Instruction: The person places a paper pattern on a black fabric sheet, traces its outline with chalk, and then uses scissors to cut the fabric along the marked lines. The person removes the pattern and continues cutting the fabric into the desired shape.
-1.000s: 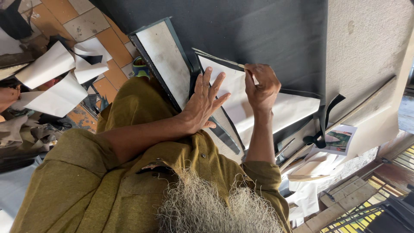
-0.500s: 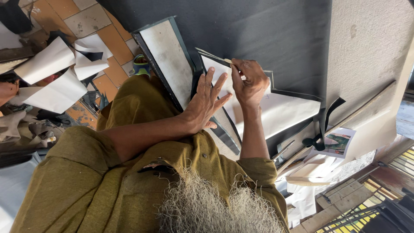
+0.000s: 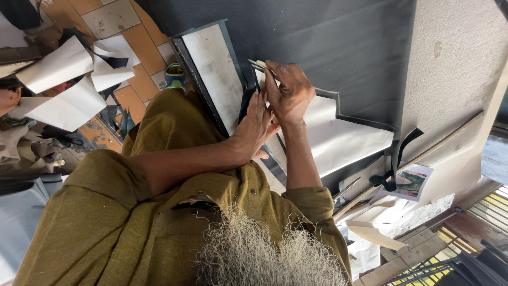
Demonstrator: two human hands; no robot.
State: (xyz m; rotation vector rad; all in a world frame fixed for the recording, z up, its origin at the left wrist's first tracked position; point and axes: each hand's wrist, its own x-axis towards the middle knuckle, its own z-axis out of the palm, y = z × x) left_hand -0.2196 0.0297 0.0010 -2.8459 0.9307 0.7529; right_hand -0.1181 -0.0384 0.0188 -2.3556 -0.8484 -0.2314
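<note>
My left hand (image 3: 258,126) lies flat, fingers spread, on a white paper pattern piece (image 3: 344,140). That piece rests on a large dark grey sheet (image 3: 328,47) across my lap. Just above it, my right hand (image 3: 290,92) is closed around a thin pale tool (image 3: 258,65), perhaps a pencil or blade. The tool's tip is at the pattern's upper left corner. My right hand partly covers the fingers of my left. A long white panel with a dark border (image 3: 214,74) lies just left of both hands.
Black scissors (image 3: 385,181) and a small printed picture (image 3: 411,181) lie to the lower right among paper scraps. White paper pieces (image 3: 58,66) are scattered on the tiled floor (image 3: 114,18) at left. A green sandal (image 3: 174,77) shows by my knee.
My right hand has slid left along the pattern's upper edge with the tool, ending over my left hand's fingers. My left hand has stayed pressed in place.
</note>
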